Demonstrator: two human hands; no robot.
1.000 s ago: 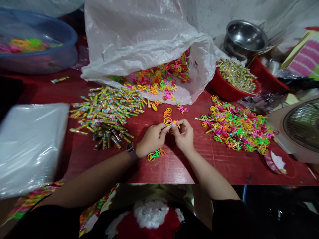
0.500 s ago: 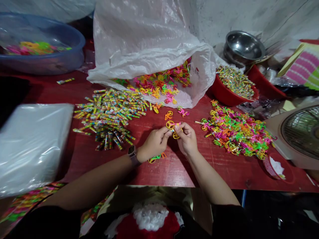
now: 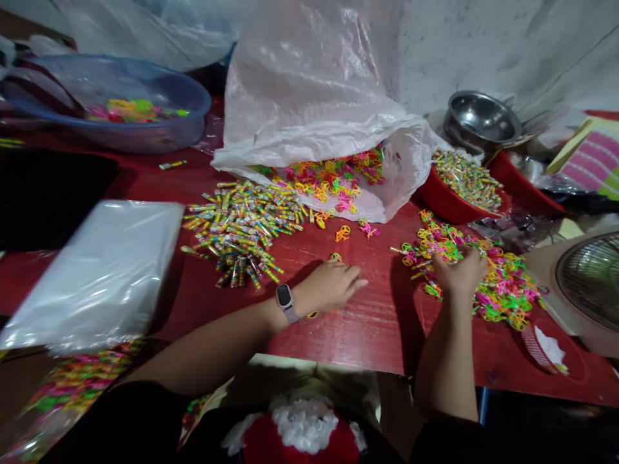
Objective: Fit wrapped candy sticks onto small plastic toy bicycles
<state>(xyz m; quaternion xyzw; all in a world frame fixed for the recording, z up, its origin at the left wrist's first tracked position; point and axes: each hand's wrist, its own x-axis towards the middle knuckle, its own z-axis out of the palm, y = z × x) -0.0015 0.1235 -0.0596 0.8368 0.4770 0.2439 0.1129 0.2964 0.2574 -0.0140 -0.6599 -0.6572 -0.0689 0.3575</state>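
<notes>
My left hand, wearing a watch on the wrist, hovers low over the middle of the red table with its fingers loosely stretched out to the right. Just beyond its knuckles a small yellow-green plastic piece peeks out, partly covered. My right hand is over the pile of colourful plastic toy bicycles, thumb and fingers apart; its fingertips are partly lost among the pieces. Left of my left hand lies a heap of small printed candy tubes. An orange toy bicycle and a pink one lie farther back.
A large white plastic bag spills more toy bicycles at the back. A blue basin stands back left, near a stack of clear bags. To the right are a red bowl of tubes, a steel bowl and a fan.
Both hands were together on a toy bicycle and a small tube. My right hand has moved right to the pile; my left no longer holds the piece. The view has shifted left.
</notes>
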